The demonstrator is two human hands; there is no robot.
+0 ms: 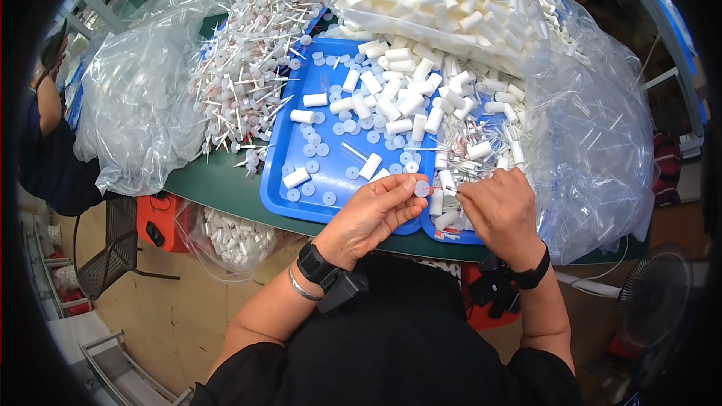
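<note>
Over the front edge of a blue tray point(272, 180), my left hand point(368, 214) pinches a round translucent disc point(422, 189) between thumb and fingers. Close beside it, my right hand point(500, 207) is closed on the end of a thin rod point(450, 189) pointing toward the disc; whether the two touch is hard to see. White cylinders point(315, 99) and loose translucent discs point(329, 198) lie scattered in the tray. To its right, a second blue tray point(468, 237) holds thin transparent rods point(470, 139) and more white cylinders, partly hidden by my right hand.
Assembled stick-and-disc pieces point(241, 60) are heaped at the left. A big bag of white cylinders point(444, 0) stands behind the trays. Transparent plastic bags point(143, 98) flank the green table point(214, 184). A chair point(111, 248), another person point(53, 135) and a fan point(656, 297) are around it.
</note>
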